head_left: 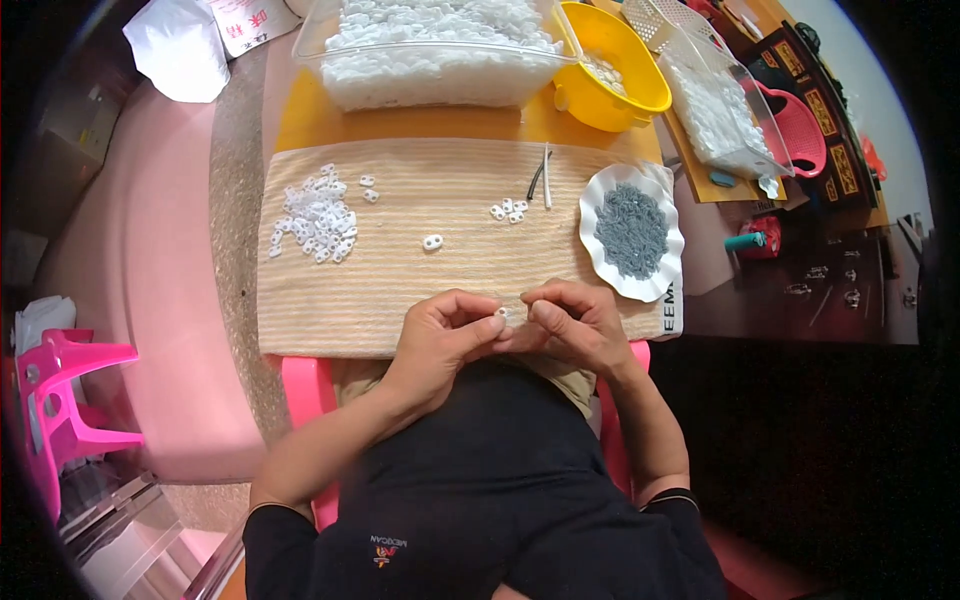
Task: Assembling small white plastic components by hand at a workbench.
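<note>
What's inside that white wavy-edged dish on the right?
The white wavy-edged dish holds a heap of small grey pieces. They cover its middle, so the dish's bottom and anything beneath them stays hidden.

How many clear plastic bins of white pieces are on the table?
2. One large clear bin sits at the top centre; a second clear bin stands at the upper right, beside the yellow basket.

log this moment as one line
left hand: pinching small white clip | right hand: touching it | white clip pile on mat

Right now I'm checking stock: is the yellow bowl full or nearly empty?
Nearly empty: the yellow bowl shows mostly bare bottom, with a few white pieces.
</note>
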Demonstrator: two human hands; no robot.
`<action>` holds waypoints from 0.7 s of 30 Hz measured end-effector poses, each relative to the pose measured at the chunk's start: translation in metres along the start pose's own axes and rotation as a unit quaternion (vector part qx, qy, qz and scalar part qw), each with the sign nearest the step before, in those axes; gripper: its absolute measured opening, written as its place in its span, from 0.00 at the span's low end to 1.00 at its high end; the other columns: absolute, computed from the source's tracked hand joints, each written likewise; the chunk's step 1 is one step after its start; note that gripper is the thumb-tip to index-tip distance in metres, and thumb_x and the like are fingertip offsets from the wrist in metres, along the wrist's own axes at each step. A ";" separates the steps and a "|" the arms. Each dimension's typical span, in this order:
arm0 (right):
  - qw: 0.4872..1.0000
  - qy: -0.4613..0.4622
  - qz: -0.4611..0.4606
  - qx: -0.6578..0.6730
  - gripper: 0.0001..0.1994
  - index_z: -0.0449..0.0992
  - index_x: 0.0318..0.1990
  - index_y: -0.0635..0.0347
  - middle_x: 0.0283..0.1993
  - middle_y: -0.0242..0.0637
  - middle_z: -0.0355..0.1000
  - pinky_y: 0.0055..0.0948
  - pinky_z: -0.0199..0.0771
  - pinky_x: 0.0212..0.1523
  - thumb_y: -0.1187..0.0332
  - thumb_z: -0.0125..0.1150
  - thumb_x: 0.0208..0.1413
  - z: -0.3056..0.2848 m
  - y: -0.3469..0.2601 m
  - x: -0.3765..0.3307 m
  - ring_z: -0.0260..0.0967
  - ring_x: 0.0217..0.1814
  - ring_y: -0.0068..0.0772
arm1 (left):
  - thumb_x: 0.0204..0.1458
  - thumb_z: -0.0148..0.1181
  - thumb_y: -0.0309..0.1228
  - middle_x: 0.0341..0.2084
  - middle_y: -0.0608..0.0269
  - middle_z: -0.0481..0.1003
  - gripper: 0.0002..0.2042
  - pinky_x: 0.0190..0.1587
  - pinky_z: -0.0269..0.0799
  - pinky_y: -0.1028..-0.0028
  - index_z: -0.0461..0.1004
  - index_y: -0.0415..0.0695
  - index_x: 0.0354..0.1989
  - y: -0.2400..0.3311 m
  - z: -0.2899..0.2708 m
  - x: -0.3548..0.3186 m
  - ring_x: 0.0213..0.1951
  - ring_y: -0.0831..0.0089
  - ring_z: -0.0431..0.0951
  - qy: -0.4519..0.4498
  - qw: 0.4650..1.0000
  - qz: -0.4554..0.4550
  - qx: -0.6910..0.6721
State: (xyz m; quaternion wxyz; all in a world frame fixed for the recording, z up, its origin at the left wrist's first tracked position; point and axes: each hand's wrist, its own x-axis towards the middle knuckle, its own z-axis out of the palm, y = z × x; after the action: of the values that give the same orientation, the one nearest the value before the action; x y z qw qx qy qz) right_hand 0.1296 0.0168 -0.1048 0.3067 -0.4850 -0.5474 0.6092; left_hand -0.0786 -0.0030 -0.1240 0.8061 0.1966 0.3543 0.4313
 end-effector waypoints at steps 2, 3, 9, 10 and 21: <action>0.999 0.009 -0.005 -0.037 0.10 0.75 0.43 0.70 0.33 0.31 0.72 0.17 0.69 0.31 0.71 0.57 0.59 0.005 -0.013 0.010 0.68 0.30 0.17 | 0.53 0.59 0.22 0.33 0.58 0.77 0.07 0.42 0.79 0.72 0.72 0.37 0.39 0.004 -0.006 -0.007 0.36 0.71 0.79 0.020 1.000 0.007 -0.004; 0.997 0.020 -0.011 -0.073 0.09 0.75 0.43 0.70 0.33 0.30 0.71 0.17 0.69 0.31 0.72 0.57 0.59 0.008 -0.017 0.016 0.67 0.31 0.17 | 0.53 0.59 0.21 0.33 0.58 0.77 0.07 0.42 0.79 0.72 0.72 0.38 0.39 0.006 -0.010 -0.011 0.35 0.71 0.79 0.032 0.999 0.018 -0.011; 0.938 -0.011 -0.218 -0.270 0.05 0.76 0.38 0.65 0.30 0.37 0.71 0.24 0.69 0.31 0.76 0.61 0.53 0.031 -0.023 0.074 0.70 0.30 0.27 | 0.53 0.59 0.21 0.32 0.58 0.76 0.06 0.41 0.79 0.72 0.72 0.38 0.39 0.009 -0.028 -0.019 0.34 0.72 0.79 0.083 0.992 0.079 -0.052; 0.916 -0.002 -0.263 -0.304 0.06 0.76 0.37 0.64 0.30 0.39 0.71 0.27 0.70 0.31 0.76 0.61 0.51 0.036 -0.018 0.084 0.71 0.31 0.32 | 0.53 0.59 0.21 0.31 0.58 0.76 0.06 0.41 0.80 0.73 0.72 0.38 0.39 0.010 -0.030 -0.019 0.34 0.73 0.79 0.093 0.990 0.083 -0.061; 0.810 -0.030 -0.215 -0.544 0.08 0.76 0.37 0.54 0.36 0.37 0.71 0.39 0.73 0.33 0.62 0.57 0.55 0.056 -0.014 0.106 0.73 0.34 0.44 | 0.52 0.60 0.20 0.31 0.59 0.76 0.06 0.41 0.80 0.73 0.72 0.38 0.38 0.012 -0.040 -0.017 0.34 0.73 0.79 0.096 0.987 0.100 -0.079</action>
State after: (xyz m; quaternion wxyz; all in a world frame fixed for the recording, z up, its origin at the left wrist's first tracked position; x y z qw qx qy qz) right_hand 0.0390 0.0950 -0.1226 0.0992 -0.4242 -0.8884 0.1444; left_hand -0.1214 -0.0101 -0.1362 0.7340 0.1239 0.3735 0.5536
